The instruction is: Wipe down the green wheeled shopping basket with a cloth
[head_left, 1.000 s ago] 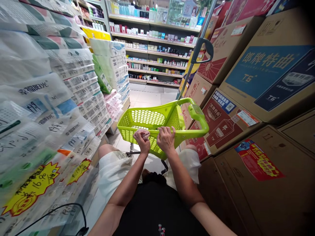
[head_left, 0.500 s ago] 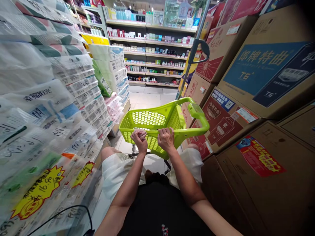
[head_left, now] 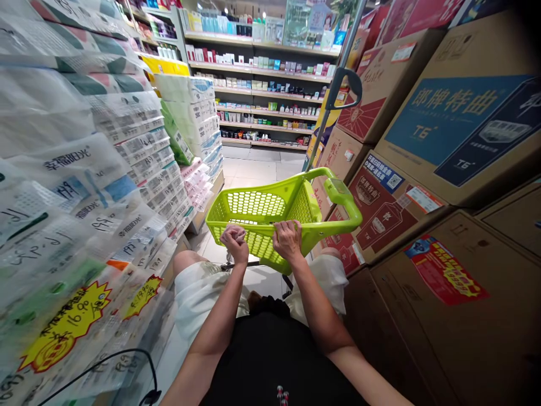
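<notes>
A lime-green shopping cart point(head_left: 316, 229) with a lattice basket stands right in front of my legs, its handle end to the right. Fingers of my right hand point(head_left: 288, 242) are curled over the near rim of the basket. My left hand point(head_left: 238, 251) is closed around a crumpled pinkish cloth point(head_left: 233, 232) at the same rim, further left. Whether the cloth presses on the rim there cannot be made out. Nothing shows inside the visible part of the basket.
Plastic-wrapped paper packs point(head_left: 105, 208) are piled high on the left. Large cardboard boxes point(head_left: 456, 113) are stacked on the right, with a grey-handled pole point(head_left: 333, 96) before them. Beyond the tiled floor point(head_left: 249, 169) rise shelves point(head_left: 262, 73) of small goods. A black cable point(head_left: 143, 355) hangs at lower left.
My left hand has slid a little to the left along the rim with the cloth. My right hand keeps its hold on the basket rim.
</notes>
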`<state>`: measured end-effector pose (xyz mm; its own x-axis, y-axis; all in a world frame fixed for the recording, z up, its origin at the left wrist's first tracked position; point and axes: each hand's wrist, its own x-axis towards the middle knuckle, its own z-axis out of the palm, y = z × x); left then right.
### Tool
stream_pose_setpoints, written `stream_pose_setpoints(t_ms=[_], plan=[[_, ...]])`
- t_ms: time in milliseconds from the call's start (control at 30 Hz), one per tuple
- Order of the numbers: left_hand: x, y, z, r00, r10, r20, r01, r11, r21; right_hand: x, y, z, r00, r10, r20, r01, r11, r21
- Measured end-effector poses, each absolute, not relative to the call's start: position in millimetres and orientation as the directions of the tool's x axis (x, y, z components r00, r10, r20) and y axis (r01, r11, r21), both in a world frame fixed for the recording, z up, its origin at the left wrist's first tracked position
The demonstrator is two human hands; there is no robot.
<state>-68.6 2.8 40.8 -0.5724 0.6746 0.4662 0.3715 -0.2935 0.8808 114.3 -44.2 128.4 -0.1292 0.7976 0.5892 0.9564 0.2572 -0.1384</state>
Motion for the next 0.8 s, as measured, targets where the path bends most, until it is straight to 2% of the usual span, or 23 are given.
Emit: stream_pose_setpoints(t_ms=[133, 400, 600, 800], plan=[[-73.9, -7.4, 18.5, -0.606, 0.704, 0.370, 0.303, -0.225, 0.926, 115.6, -45.8, 127.1, -0.133, 0.782, 0.609, 0.955, 0.265, -0.132], [-86.6, 8.6, 49.9, -0.601, 0.606, 0.521, 0.407, -0.329, 0.852, 101.2, -48.0, 128.1, -0.114, 0.782, 0.612, 0.946, 0.274, -0.173], [-90.1, -0.3, 22.4, -0.611, 0.696, 0.377, 0.328, -0.211, 0.921, 73.6, -44.1, 121.3, -0.216, 0.788, 0.577, 0.919, 0.364, -0.153], [-108.0, 17.4, 45.8, -0.568, 0.630, 0.530, 0.399, -0.353, 0.846, 57.9, -20.8, 114.4, -0.251, 0.807, 0.534, 0.906, 0.391, -0.164]])
